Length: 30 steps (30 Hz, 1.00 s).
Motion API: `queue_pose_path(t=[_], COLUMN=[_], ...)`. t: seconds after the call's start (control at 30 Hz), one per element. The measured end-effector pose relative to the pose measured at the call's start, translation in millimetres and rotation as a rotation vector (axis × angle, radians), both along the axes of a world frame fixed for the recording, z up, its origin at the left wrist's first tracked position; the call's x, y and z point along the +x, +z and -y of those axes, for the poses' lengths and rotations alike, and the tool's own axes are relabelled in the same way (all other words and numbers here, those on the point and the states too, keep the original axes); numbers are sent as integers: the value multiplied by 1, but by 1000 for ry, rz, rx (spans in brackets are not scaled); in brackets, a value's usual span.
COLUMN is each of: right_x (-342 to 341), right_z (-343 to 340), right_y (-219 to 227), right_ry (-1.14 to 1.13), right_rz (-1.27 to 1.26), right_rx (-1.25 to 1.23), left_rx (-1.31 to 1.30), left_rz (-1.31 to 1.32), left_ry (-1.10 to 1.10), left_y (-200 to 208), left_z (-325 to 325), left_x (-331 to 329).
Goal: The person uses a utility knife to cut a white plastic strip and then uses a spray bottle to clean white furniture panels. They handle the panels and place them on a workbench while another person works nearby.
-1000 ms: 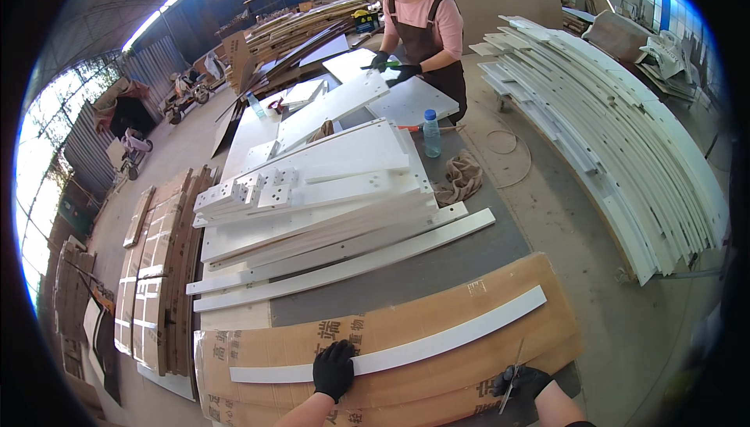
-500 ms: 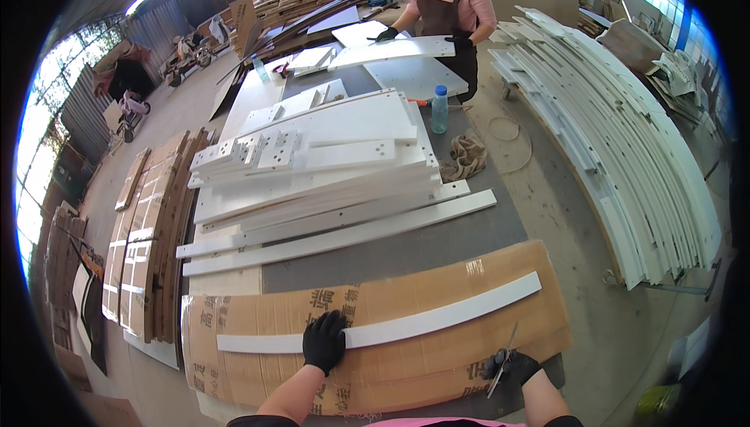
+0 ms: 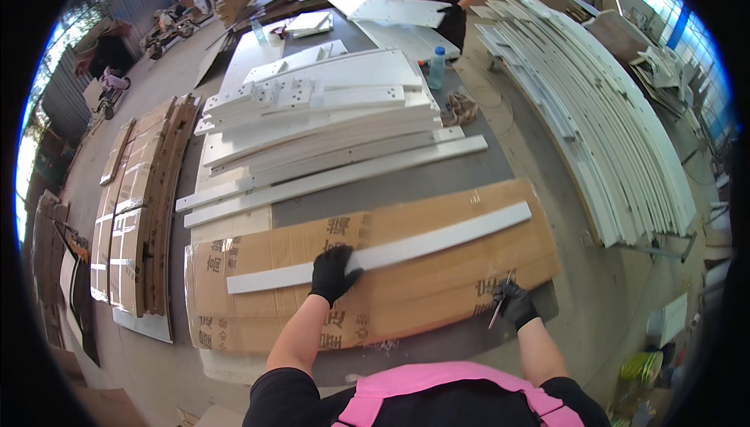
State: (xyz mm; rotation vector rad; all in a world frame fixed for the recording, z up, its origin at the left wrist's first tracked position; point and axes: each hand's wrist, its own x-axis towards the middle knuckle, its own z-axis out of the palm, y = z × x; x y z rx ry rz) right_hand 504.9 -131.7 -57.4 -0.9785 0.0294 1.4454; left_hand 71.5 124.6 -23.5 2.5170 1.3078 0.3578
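left hand flat on white strip, right hand gripping a thin tool.

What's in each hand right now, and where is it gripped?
The left hand presses on the long white strip left of its middle. The right hand grips a thin tool by its upper end.

A long curved white strip lies on the flat brown cardboard carton at the grey worktop's near edge — stacked white boards behind, clear plastic bottle at their right.
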Motion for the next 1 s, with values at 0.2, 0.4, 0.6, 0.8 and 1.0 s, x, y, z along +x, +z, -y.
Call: queue_pose_path(t=[0.2,0.4,0.6,0.8,1.0], right_x=[-36,-34,7,77,142], right_z=[61,106,126,112,106], right_y=[43,73,72,73,80], right_ry=[45,33,25,100,134], right_rz=[38,154,104,94,50], right_rx=[-115,-196,-205,-105,-30], left_rx=[42,-55,-79,-7,-63], left_rz=[-1,11,-236,-237,-66], left_ry=[-58,45,111,119,-12], left_y=[-5,-14,-8,-31,-17], left_z=[23,87,106,118,95], left_x=[-36,-76,-93,74,339])
